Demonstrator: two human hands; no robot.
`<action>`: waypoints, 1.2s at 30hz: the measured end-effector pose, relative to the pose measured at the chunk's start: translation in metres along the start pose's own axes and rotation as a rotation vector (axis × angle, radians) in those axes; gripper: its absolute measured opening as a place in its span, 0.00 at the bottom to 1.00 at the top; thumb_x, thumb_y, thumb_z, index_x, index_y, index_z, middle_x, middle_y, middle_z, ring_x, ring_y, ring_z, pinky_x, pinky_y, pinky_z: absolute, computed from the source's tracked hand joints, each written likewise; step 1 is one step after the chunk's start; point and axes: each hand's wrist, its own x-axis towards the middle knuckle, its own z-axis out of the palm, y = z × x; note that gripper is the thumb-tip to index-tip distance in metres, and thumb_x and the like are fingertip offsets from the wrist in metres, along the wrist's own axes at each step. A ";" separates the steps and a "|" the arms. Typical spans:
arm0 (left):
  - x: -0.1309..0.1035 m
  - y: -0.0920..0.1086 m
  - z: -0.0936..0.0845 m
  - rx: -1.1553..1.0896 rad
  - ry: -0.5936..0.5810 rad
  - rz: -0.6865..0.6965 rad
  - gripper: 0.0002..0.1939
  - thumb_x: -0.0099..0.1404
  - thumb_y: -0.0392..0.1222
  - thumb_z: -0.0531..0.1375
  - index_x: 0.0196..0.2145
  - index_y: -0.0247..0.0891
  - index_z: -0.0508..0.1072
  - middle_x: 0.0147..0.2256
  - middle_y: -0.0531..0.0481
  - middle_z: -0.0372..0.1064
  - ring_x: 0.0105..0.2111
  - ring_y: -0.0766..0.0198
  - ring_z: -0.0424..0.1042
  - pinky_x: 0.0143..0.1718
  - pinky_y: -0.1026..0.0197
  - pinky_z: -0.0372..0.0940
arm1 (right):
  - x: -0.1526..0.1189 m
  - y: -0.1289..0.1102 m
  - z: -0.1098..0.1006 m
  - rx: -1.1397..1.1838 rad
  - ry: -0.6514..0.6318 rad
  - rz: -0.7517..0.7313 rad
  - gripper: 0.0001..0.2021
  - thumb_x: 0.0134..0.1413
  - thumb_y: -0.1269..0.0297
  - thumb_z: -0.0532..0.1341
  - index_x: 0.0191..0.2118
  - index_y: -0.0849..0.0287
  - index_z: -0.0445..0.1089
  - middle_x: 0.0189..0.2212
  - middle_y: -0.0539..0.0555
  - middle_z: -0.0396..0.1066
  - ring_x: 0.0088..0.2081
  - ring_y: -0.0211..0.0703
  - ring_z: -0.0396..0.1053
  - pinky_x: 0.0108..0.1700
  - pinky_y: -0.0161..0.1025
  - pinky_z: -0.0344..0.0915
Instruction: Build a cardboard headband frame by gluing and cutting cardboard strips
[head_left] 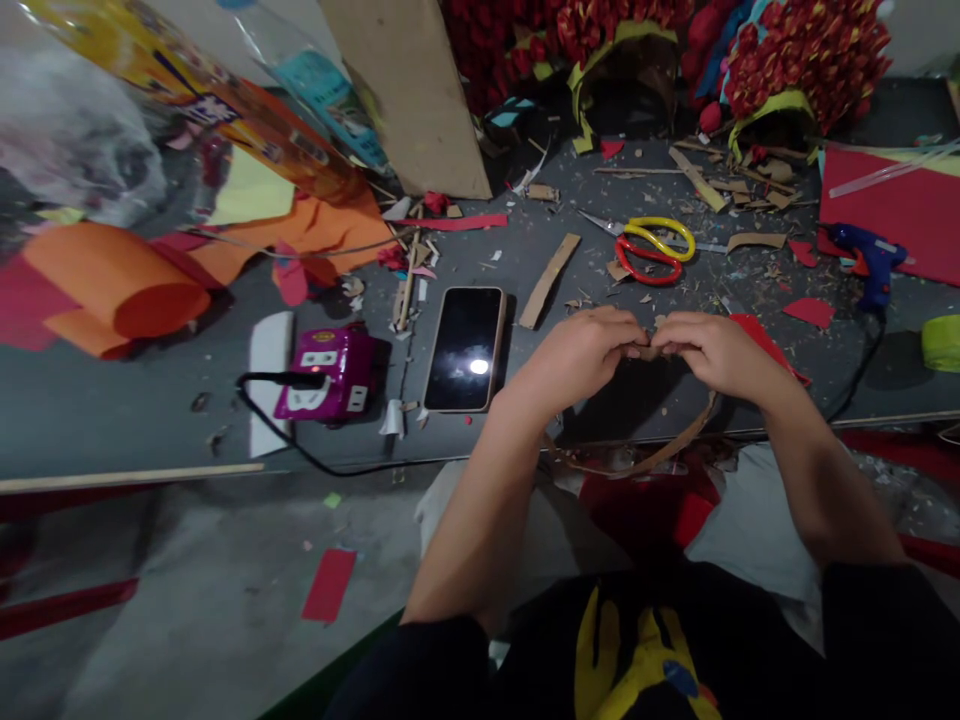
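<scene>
Both hands meet over the front part of the grey table. My left hand (600, 345) is closed, its fingers pinching one part of a cardboard strip (675, 445). Close beside it, my right hand (694, 345) pinches the same strip, fingertips nearly touching those of the left. The strip curves down in a loop toward my lap, over the table's front edge. Scissors with yellow and red handles (652, 250) lie open just beyond the hands. A flat cardboard piece (550, 281) rests to the left of them.
A phone (466, 350) and a purple power socket (330, 372) with a cable lie left. A blue glue gun (870, 262) is at the right, near red sheets (885, 205). Bottles (322, 90) and red decorations (806, 60) stand behind; scraps litter the table (187, 420).
</scene>
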 end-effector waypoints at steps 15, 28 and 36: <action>-0.001 0.004 -0.003 0.104 -0.035 -0.235 0.11 0.64 0.30 0.55 0.41 0.34 0.75 0.40 0.44 0.75 0.42 0.54 0.74 0.43 0.55 0.68 | 0.002 0.009 0.000 -0.114 0.101 0.171 0.09 0.60 0.72 0.57 0.41 0.57 0.74 0.44 0.57 0.78 0.47 0.49 0.74 0.48 0.43 0.65; 0.002 0.008 -0.001 0.274 -0.027 -0.059 0.18 0.62 0.24 0.51 0.39 0.37 0.77 0.39 0.49 0.77 0.42 0.57 0.73 0.42 0.57 0.68 | 0.002 0.003 0.006 0.017 0.043 0.016 0.13 0.57 0.79 0.55 0.37 0.58 0.75 0.36 0.55 0.77 0.39 0.41 0.72 0.42 0.37 0.63; 0.000 0.000 -0.001 0.162 0.013 0.040 0.24 0.58 0.21 0.48 0.38 0.39 0.79 0.38 0.50 0.78 0.40 0.61 0.73 0.42 0.60 0.68 | 0.002 0.001 0.007 -0.003 0.036 0.016 0.14 0.56 0.79 0.56 0.37 0.57 0.76 0.36 0.54 0.78 0.39 0.41 0.74 0.42 0.36 0.63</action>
